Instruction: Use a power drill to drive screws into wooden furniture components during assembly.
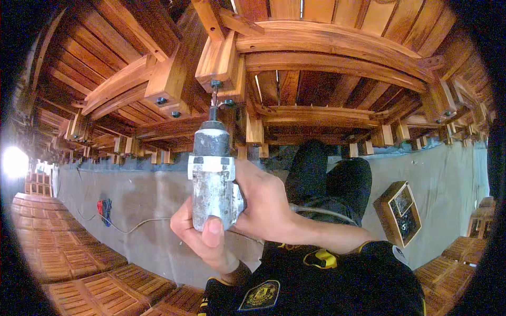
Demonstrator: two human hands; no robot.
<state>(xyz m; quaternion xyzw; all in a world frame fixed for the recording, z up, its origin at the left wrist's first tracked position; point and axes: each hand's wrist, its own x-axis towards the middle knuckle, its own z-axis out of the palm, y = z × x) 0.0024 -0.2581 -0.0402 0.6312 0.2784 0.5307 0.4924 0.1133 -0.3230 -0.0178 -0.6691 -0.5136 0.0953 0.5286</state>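
Observation:
My right hand (266,200) is wrapped round the handle of a worn grey and white power drill (210,184). From behind and below, my left hand (205,239) holds the drill's back end, its thumb lying on the rear of the housing. The drill points away from me. Its bit (214,97) reaches a small dark round foot (216,84) on the end of a wooden leg (217,60). Whether the bit sits inside the foot is too small to tell. A neighbouring leg end carries another dark foot (228,102). My right fingers are partly hidden behind the drill.
Upturned slatted wooden furniture (337,39) fills the far side, with several legs sticking toward me. A wooden box (400,213) of small dark parts stands on the grey floor at right. A cable (153,220) runs along the floor. Stacked slatted wooden panels (68,247) lie at left.

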